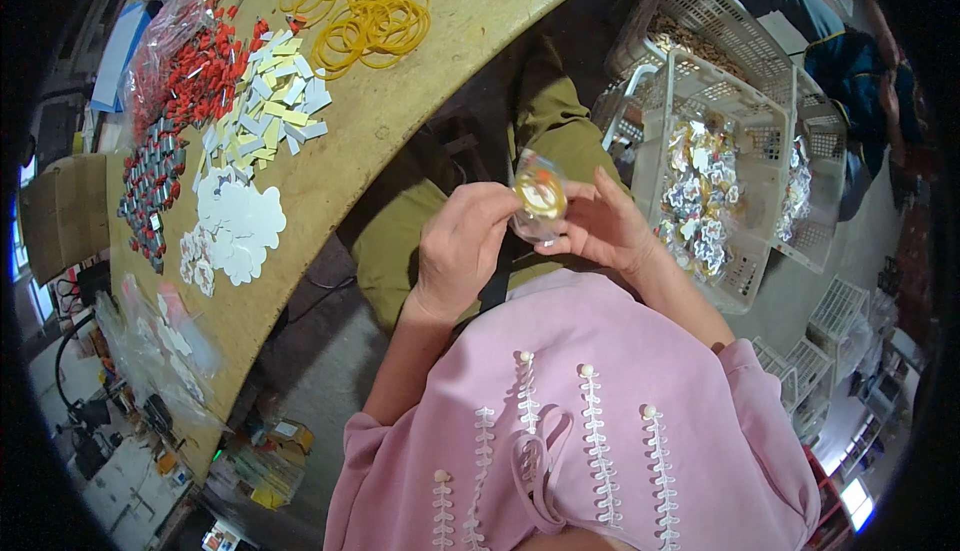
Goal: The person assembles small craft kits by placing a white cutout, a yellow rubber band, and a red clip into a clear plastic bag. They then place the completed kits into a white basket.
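Note:
Both my hands meet over my lap on a small clear plastic packet (540, 199) with a round gold and white piece inside. My left hand (462, 241) grips its left side with curled fingers. My right hand (603, 226) pinches its right side, forefinger raised. On the table to my left lie yellow rubber bands (368, 13), pale yellow and white slips (272, 103), white flower-shaped cards (235, 231), small red pieces (205, 69) in a clear bag and grey and red pieces (150, 191).
A tan table (400, 121) curves along my left. To my right stands a white plastic basket (760, 136) filled with shiny wrapped packets (700, 201), with more baskets behind it. Another person (850, 61) sits at the far right. Boxes and clutter lie on the floor.

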A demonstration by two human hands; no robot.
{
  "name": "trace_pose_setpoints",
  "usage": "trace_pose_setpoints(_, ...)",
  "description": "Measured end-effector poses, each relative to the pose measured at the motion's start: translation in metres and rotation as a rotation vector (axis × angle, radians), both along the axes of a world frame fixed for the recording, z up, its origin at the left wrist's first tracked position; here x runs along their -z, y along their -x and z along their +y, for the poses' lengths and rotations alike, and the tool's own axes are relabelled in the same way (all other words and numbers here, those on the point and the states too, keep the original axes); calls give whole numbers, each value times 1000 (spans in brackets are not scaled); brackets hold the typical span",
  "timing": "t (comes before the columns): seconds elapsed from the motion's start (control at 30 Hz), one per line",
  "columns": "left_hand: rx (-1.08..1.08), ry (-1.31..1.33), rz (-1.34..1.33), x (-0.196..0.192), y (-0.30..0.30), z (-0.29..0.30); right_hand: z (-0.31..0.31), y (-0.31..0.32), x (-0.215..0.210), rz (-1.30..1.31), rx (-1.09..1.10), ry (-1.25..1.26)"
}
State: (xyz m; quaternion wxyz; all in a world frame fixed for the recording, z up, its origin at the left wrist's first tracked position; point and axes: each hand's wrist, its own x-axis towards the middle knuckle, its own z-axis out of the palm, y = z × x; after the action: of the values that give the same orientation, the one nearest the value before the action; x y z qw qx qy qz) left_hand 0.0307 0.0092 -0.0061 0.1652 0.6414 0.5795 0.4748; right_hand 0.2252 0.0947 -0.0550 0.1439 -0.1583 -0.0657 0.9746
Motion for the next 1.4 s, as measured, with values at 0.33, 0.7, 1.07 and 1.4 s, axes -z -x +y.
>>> trace_pose_setpoints(0.33, -138, 125, -215, -10, 6, -8, 0, 10, -17, -306, -36, -195)
trace_pose_setpoints(0.7, -137, 403, -236, -11, 7, -10, -16, 27, -32, -508, 171, -361)
trace_pose_setpoints(1.07, -190, 551, -413, 14, -3, -6, -27, 34, -23, -602, 214, -494)
trace_pose_setpoints(1.4, -295, 450, -412, 8, -3, -1, -19, 31, -32, -483, 167, -305)
